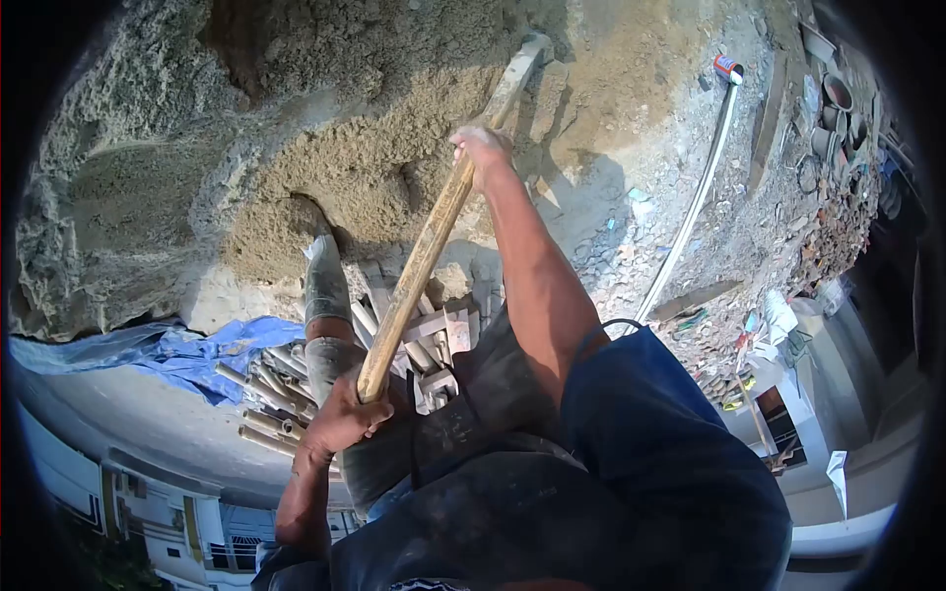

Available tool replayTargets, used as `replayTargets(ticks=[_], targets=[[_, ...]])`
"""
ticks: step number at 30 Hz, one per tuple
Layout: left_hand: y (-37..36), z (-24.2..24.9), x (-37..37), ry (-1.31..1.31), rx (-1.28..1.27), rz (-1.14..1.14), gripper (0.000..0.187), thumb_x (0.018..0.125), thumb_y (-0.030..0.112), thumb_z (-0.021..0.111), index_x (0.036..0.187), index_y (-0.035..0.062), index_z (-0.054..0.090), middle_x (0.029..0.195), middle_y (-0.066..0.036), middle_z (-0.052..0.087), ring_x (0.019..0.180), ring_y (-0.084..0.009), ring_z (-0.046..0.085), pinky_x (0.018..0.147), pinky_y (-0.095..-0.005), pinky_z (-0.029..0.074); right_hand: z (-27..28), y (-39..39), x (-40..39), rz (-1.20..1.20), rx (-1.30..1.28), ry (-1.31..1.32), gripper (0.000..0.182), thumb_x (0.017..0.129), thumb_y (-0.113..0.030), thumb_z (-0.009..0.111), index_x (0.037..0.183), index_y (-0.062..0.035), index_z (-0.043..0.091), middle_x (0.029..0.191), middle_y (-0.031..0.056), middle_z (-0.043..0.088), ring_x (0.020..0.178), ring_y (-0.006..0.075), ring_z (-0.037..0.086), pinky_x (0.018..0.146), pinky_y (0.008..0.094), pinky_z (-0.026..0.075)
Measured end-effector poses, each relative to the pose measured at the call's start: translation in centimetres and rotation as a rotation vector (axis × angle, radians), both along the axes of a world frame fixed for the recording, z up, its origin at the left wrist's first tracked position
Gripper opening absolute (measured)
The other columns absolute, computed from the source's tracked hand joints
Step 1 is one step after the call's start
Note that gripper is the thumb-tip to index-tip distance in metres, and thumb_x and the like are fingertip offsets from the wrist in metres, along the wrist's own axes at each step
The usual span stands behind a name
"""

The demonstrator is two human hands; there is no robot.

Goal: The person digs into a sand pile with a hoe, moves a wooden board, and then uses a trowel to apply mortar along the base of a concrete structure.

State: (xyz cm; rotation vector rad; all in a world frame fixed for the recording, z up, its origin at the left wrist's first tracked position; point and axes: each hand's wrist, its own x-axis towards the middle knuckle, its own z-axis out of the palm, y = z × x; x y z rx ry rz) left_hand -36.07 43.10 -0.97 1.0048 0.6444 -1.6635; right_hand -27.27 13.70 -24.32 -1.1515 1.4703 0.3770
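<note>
Wooden in the shaft and held aslant: seemingly a long-handled tool point(424, 261), with its head point(535, 47) at the edge of the wet-looking mix point(414, 108), exact contact hard to tell. Clamped around the shaft end with the left hand point(345, 424), and nearer the head with the right hand point(481, 148); spaced widely, probably for leverage behind and steering in front. Farther right, at the tip of a white strip point(698, 202), a red can point(728, 69), with printing too small to read.
</note>
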Motion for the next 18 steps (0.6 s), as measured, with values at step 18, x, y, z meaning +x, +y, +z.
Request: replayTargets(ticks=[18], targets=[[11.6,13.2,-5.2,-0.53,0.446,-1.024,0.022,0.069,0.013,0.069,0.084,0.0047,0.054,0.077,-0.021,0.062,0.078,-0.043,0.062,0.065,-0.0463,0.05,19.1,6.9,-9.7,-0.549,0.686,-0.256,0.013,0.077,0.001,0.062,0.074,-0.0047,0.051,0.072,0.006,0.054,0.062,0.0181,0.056,0.059,0.032,0.047]])
